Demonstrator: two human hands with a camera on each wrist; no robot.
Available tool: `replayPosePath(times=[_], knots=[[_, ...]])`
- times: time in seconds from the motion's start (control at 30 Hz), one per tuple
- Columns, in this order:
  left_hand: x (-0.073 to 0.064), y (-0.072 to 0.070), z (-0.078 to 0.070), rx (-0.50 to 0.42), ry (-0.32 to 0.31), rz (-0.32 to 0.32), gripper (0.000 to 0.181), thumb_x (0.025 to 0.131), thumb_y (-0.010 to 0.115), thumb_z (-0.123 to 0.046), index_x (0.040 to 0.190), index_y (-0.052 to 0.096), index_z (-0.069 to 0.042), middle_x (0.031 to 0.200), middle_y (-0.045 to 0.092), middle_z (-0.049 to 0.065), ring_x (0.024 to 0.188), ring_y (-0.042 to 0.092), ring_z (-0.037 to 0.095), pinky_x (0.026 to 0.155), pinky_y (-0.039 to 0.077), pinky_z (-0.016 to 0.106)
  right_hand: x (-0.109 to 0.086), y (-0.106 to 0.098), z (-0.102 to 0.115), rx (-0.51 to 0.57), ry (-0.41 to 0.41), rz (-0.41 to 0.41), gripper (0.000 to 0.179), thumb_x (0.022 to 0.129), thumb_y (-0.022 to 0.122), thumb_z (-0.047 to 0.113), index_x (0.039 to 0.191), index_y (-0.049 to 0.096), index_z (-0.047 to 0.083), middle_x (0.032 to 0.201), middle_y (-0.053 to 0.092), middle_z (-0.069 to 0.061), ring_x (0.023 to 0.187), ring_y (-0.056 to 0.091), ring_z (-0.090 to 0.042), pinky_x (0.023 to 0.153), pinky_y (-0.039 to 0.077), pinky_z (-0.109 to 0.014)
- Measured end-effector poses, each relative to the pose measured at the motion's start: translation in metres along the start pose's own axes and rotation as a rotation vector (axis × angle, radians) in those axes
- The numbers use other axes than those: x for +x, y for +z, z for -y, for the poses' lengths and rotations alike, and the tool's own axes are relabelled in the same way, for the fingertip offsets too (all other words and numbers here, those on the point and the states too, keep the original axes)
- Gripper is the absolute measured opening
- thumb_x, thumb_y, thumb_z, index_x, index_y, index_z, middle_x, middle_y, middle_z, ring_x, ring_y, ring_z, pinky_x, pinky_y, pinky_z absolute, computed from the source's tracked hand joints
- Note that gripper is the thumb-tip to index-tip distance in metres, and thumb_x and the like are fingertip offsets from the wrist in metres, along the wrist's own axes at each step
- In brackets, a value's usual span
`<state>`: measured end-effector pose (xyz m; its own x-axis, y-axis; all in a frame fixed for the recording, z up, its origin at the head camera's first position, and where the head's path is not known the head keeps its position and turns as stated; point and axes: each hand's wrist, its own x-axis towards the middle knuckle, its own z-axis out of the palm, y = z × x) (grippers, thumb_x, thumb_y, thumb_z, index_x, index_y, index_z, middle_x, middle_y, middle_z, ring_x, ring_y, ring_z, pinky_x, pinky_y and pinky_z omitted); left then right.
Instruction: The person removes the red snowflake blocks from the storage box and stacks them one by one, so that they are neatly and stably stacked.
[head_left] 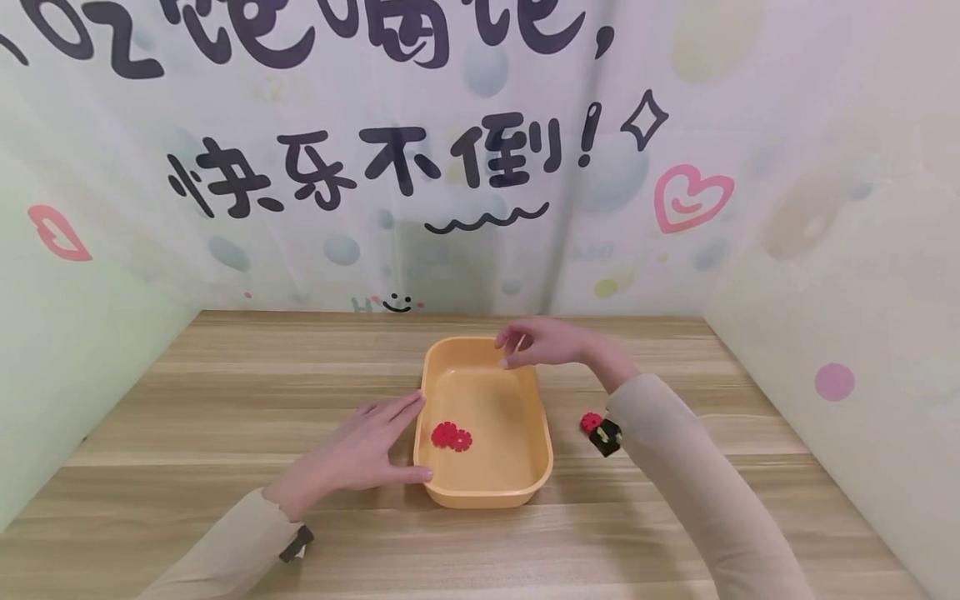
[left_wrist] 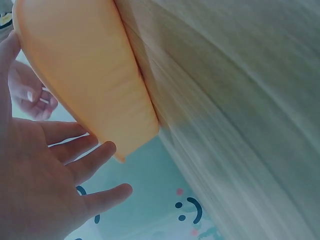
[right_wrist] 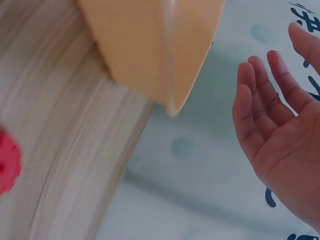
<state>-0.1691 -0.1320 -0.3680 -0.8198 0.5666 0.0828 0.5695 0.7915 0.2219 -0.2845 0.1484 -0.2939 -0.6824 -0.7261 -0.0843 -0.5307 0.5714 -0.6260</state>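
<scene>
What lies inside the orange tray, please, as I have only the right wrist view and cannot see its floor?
Observer: Two red toothed discs lie close together on the floor of the orange tray, nearer its left wall.
Operator: Thank you; could you tell me where the left hand is?
Observer: The left hand is spread along the tray's left side.
Operator: And which part of the tray does the right hand appear nearest to from the head camera?
Observer: From there, the right hand appears at the tray's far right corner.
</scene>
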Motion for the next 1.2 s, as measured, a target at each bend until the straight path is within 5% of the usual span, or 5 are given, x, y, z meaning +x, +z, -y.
replayPosePath(times=[0.33,0.57,0.77,0.97,1.2], knots=[[0.0,0.0,0.0,0.001,0.0,-0.002,0.093,0.071,0.054,-0.065,0.137,0.03,-0.004,0.141,0.027,0.007,0.123,0.032,0.023,0.096,0.024,0.048,0.036,0.022,0.02,0.119,0.183,0.169,0.033,0.078,0.066,0.019,0.107,0.053,0.01,0.093,0.055,-0.006,0.083,0.053,-0.021,0.068,0.048,-0.033],[0.0,0.002,0.0,-0.012,0.004,-0.003,0.092,0.071,0.054,-0.064,0.137,0.03,-0.004,0.141,0.027,0.007,0.123,0.031,0.023,0.096,0.024,0.05,0.052,0.043,0.016,0.16,0.215,0.267,0.036,0.077,0.068,0.017,0.109,0.054,0.009,0.088,0.055,-0.01,0.081,0.051,-0.031,0.07,0.045,-0.039],[0.001,0.003,0.002,0.001,0.014,-0.016,0.092,0.071,0.054,-0.064,0.137,0.03,-0.003,0.141,0.027,0.008,0.122,0.032,0.023,0.095,0.024,0.05,0.062,0.058,0.015,0.121,0.25,0.327,0.036,0.075,0.07,0.017,0.108,0.056,0.012,0.087,0.056,-0.006,0.073,0.049,-0.022,0.063,0.043,-0.031],[0.001,0.003,0.001,0.005,0.011,-0.01,0.093,0.071,0.054,-0.065,0.137,0.03,-0.004,0.141,0.027,0.008,0.123,0.031,0.024,0.096,0.024,0.051,0.066,0.072,0.012,0.117,0.279,0.403,0.035,0.075,0.067,0.016,0.108,0.057,0.015,0.09,0.055,-0.003,0.081,0.049,-0.016,0.067,0.04,-0.028],[0.0,0.003,0.001,0.022,0.019,-0.018,0.093,0.072,0.052,-0.066,0.137,0.03,-0.003,0.141,0.026,0.008,0.123,0.031,0.024,0.095,0.024,0.05,0.068,0.087,0.007,0.135,0.249,0.461,0.029,0.075,0.066,0.008,0.103,0.058,0.013,0.082,0.056,-0.004,0.072,0.049,-0.014,0.07,0.041,-0.024]])
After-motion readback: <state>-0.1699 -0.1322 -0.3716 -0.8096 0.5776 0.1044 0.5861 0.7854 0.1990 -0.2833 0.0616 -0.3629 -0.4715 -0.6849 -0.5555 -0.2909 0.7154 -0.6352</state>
